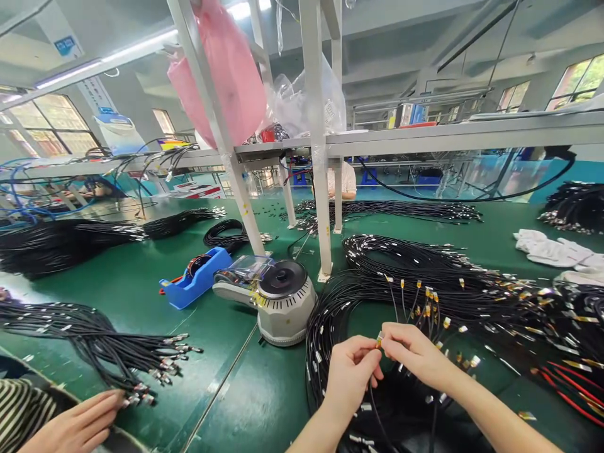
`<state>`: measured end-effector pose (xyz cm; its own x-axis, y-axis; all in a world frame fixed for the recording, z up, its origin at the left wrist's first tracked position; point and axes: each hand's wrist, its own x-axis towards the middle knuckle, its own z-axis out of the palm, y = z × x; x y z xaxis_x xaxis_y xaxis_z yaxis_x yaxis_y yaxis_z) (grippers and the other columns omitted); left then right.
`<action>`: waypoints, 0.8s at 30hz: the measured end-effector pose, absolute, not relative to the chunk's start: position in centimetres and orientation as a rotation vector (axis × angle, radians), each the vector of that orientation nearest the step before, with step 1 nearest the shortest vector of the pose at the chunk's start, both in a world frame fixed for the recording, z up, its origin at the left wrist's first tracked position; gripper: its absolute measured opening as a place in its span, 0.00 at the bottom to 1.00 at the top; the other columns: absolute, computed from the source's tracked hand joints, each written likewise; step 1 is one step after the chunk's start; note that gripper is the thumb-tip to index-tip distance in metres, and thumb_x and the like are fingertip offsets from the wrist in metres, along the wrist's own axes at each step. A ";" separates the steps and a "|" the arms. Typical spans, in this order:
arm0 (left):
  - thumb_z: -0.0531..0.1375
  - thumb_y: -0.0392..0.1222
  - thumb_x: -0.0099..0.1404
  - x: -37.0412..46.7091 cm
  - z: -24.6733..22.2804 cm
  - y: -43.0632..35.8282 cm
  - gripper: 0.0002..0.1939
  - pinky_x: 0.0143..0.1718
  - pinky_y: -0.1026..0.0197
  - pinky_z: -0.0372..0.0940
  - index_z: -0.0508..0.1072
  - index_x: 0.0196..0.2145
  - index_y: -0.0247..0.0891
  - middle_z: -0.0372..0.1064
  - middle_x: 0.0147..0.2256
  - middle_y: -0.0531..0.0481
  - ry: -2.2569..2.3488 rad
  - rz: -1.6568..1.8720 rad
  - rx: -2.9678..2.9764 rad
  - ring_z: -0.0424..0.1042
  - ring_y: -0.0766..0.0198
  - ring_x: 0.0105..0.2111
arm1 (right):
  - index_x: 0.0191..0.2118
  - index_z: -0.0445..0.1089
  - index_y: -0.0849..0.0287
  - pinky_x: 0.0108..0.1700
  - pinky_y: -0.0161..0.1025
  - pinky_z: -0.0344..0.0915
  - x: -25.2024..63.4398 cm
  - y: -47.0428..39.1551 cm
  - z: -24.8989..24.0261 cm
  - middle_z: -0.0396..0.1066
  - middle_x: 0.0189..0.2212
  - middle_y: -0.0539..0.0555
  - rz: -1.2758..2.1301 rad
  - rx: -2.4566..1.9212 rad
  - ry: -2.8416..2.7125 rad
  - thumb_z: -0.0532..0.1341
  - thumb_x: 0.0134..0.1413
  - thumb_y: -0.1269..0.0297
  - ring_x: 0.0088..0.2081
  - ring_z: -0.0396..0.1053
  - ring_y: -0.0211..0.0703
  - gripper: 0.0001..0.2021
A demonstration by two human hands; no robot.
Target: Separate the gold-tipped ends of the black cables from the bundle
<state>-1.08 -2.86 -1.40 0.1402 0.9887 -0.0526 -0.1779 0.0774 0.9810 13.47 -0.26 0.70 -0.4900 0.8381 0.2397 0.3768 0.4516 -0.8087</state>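
Note:
My left hand (352, 372) pinches a thin black cable (374, 409) close to its end, and the cable hangs down below the fingers. Against it, my right hand (414, 353) closes its thumb and fingers on the small metal-and-yellow connector (379, 340) at that cable's tip. Both hands sit over a large coiled bundle of black cables (325, 333) with white labels. Just beyond my right hand, several cable ends with yellow-taped connectors (428, 302) stick up. The fingertips partly cover the connector.
A round tape dispenser machine (285, 308) stands left of the bundle, beside a blue tape holder (195, 280). A co-worker's hand (89, 421) touches cable ends (165, 365) at lower left. Metal shelf posts (321, 189) rise from the green table (264, 390). White gloves (552, 250) lie at right.

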 end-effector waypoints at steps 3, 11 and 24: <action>0.58 0.40 0.50 -1.1 -1.0 -2.8 0.08 0.12 0.70 0.49 0.72 0.27 0.31 0.62 0.13 0.53 1.039 1.142 1.116 0.57 0.73 0.12 | 0.18 0.53 0.58 0.26 0.34 0.51 13.5 -0.2 0.5 0.54 0.19 0.46 0.915 -1.006 -2.064 0.50 0.57 0.62 0.23 0.54 0.36 0.17; 0.56 0.38 0.53 -1.3 -1.9 -2.5 0.08 0.14 0.69 0.54 0.72 0.28 0.31 0.62 0.15 0.54 1.061 1.164 1.233 0.59 0.72 0.14 | 0.19 0.54 0.58 0.26 0.34 0.52 13.4 -0.1 0.5 0.56 0.19 0.47 0.901 -1.013 -2.090 0.50 0.57 0.64 0.23 0.55 0.36 0.16; 0.57 0.39 0.53 -1.4 -1.8 -2.6 0.06 0.13 0.70 0.52 0.70 0.27 0.32 0.60 0.13 0.56 1.039 1.128 1.225 0.57 0.73 0.12 | 0.18 0.52 0.58 0.26 0.34 0.52 13.3 0.1 0.1 0.55 0.18 0.46 0.833 -1.026 -2.088 0.51 0.56 0.64 0.22 0.55 0.36 0.16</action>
<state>-1.43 -2.57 -1.78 0.1562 0.9877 0.0064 -0.0749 0.0054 0.9972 13.31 0.07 0.11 -0.4759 0.8352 0.2755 0.4162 0.4898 -0.7661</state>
